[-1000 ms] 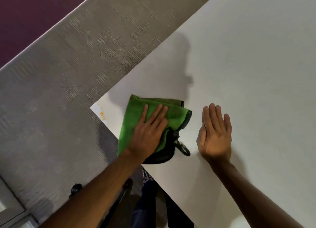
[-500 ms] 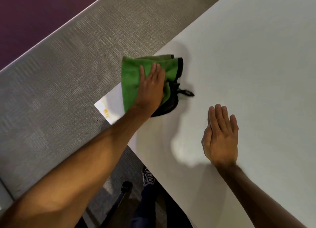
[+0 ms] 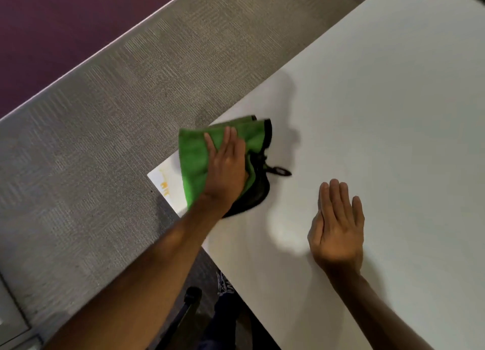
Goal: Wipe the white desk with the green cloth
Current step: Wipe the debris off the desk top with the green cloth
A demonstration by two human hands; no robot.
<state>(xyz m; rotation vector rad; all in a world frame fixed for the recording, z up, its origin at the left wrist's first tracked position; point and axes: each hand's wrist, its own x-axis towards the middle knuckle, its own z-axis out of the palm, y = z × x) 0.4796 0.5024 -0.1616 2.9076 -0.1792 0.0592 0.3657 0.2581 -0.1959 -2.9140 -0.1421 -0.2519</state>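
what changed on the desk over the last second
The left hand slid the green cloth away from the person along the desk's left edge, past the orange-marked corner, most of it in the first half second. It stays pressed flat on the cloth; the right hand stays flat on the desk.

The bench (image 3: 380, 113) lies bare toward its far edge, with only the green cloth (image 3: 194, 163) at the left edge and apparently a flat right hand (image 3: 338, 229) nearby.

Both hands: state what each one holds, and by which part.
Left hand presses flat on the middle of the folded green cloth; right hand holds nothing.
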